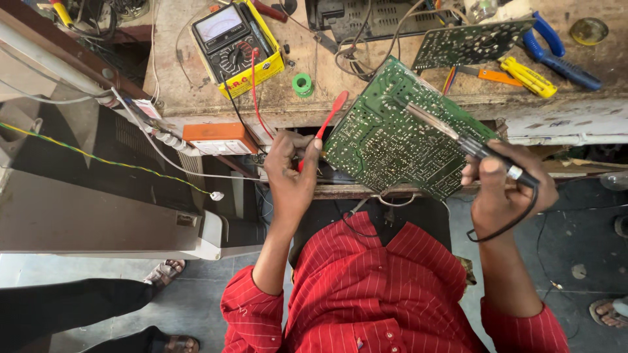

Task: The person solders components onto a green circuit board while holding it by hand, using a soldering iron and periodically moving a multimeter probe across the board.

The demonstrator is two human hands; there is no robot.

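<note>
Your right hand is closed around the black handle of a soldering iron, whose long axis runs up and to the left so that its metal tip lies over the solder side of the green circuit board. The board stands tilted, its lower edge toward your lap and its upper corner leaning against the front edge of the worktop. It lies between your two hands, with the right one nearer its lower right edge. Your left hand is closed on a red-handled tool, which slants up and right along the board's left edge; I cannot tell whether it touches the board. On the wooden worktop beyond sit a yellow multimeter, a green solder reel, a second circuit board and blue-handled pliers. Another person's sandalled feet rest on the floor at your left.
</note>
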